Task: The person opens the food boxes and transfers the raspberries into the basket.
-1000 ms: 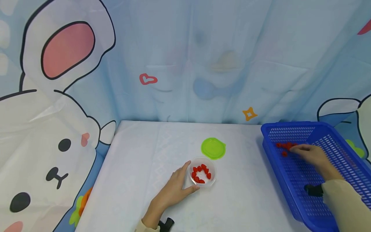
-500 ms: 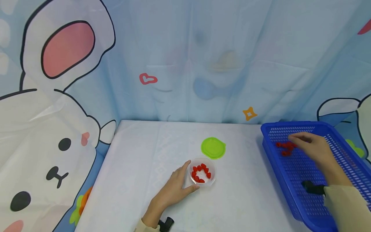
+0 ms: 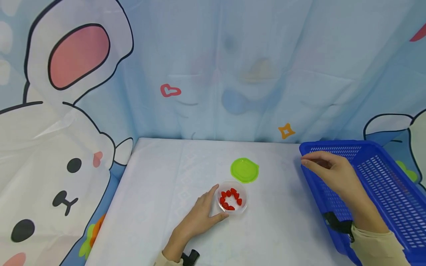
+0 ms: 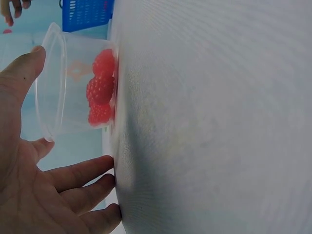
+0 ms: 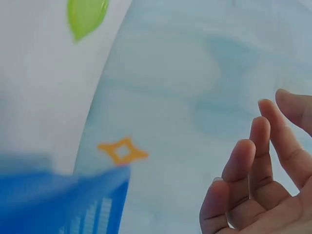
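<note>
Where cartoon-rabbit curtain (image 3: 66, 111) hangs, white table (image 3: 159, 192) meets it

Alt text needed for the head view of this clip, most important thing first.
A left hand steadies a small clear plastic cup of red berries on a white table. The right hand hovers over a blue plastic mesh basket's near corner; a round green lid lies behind the cup.

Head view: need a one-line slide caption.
Left hand steadies a clear plastic cup of red berries beside a green round lid; right hand hovers over a blue perforated plastic basket.
</note>
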The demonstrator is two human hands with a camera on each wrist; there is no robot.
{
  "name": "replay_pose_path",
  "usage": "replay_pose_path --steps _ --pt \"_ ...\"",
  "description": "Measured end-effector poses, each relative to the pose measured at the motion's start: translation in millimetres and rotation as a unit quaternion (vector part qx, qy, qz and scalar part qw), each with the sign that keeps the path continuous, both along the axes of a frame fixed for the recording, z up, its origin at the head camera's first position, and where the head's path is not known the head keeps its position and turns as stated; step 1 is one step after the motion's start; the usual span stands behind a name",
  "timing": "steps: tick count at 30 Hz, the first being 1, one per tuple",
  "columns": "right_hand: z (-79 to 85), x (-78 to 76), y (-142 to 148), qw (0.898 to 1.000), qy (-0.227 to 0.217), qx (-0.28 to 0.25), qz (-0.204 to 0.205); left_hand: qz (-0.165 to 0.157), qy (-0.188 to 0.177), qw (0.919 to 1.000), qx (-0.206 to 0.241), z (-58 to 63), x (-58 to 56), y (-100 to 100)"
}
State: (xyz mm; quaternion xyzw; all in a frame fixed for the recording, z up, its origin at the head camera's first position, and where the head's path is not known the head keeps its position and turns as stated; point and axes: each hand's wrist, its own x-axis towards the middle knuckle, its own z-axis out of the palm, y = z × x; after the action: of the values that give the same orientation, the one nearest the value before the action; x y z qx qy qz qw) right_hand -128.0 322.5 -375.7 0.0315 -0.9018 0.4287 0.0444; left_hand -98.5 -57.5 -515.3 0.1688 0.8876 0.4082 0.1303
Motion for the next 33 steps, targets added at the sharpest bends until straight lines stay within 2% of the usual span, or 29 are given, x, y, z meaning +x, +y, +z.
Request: replay_pose_path --steps 5,9,15,19,26,30,33 --pt "-4.6 0.7 -31 0.999 0.026 -0.001 0.036 -0.002 0.004 1.0 0.001 0.2 0.1 -1" --pt "-15.5 -2.5 -50 0.998 0.035 -0.012 0.058 -0.002 0.006 1.0 0.002 0.4 0.3 -1" --pt "-49.0 -11.3 -81 0.994 0.049 -0.027 0.098 0.0 0.004 1.0 0.002 -0.1 0.3 -1" --pt "-75.4 -16.0 -98 0.991 0.025 -0.034 0.125 0.0 0.001 1.0 0.002 -0.6 0.3 -1" --pt "-117.1 -19.9 -118 0.988 -0.012 -0.045 0.144 -0.005 0.005 1.0 -0.001 0.5 -0.2 -1" --pt "-132.2 -19.6 -126 0.985 -0.01 -0.048 0.167 -0.006 0.008 1.0 0.0 0.5 -0.2 -2" --pt "-137.3 -19.9 -132 0.982 -0.011 -0.042 0.186 -0.006 0.007 1.0 -0.002 -0.1 -0.6 -2"
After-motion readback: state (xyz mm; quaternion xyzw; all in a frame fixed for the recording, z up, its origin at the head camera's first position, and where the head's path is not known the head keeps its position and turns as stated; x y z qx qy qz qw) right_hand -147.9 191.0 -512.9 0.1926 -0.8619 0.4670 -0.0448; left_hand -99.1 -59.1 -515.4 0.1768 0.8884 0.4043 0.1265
